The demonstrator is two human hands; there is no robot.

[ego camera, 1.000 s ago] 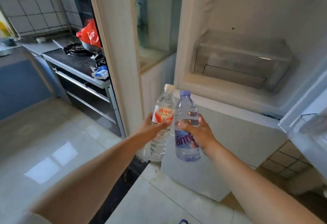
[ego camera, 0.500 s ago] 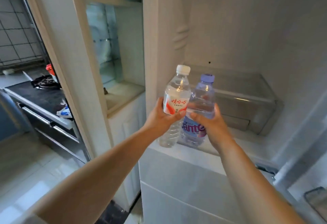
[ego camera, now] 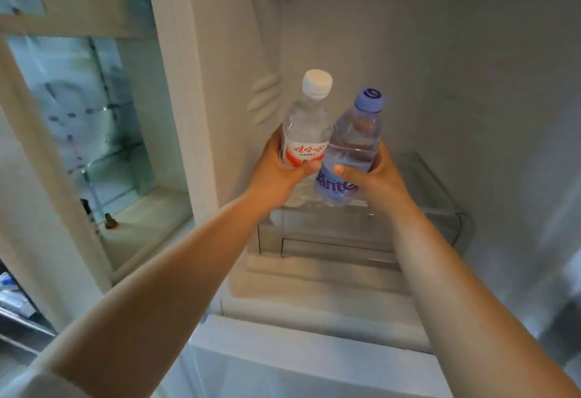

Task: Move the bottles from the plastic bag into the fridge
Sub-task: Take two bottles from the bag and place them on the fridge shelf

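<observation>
Two water bottles are held side by side inside the open fridge (ego camera: 361,36). My left hand (ego camera: 276,171) grips the clear bottle with the white cap and red label (ego camera: 306,136). My right hand (ego camera: 374,177) grips the bottle with the purple cap and purple label (ego camera: 353,143), which leans slightly to the right. Both bottles touch each other and their bases sit at or just above the glass shelf over the clear drawer (ego camera: 434,227); whether they rest on it I cannot tell. The plastic bag is out of view.
The fridge's white left wall (ego camera: 235,83) has raised shelf ribs beside the bottles. Left of the fridge stands a white cabinet frame (ego camera: 176,114) with a glass-backed niche (ego camera: 94,133) holding a small brown object (ego camera: 110,221). The fridge's lower front ledge (ego camera: 314,328) lies under my forearms.
Both hands have carried the bottles up and forward from in front of the fridge into its compartment, above the clear drawer. The view has turned away from the stove toward the fridge interior.
</observation>
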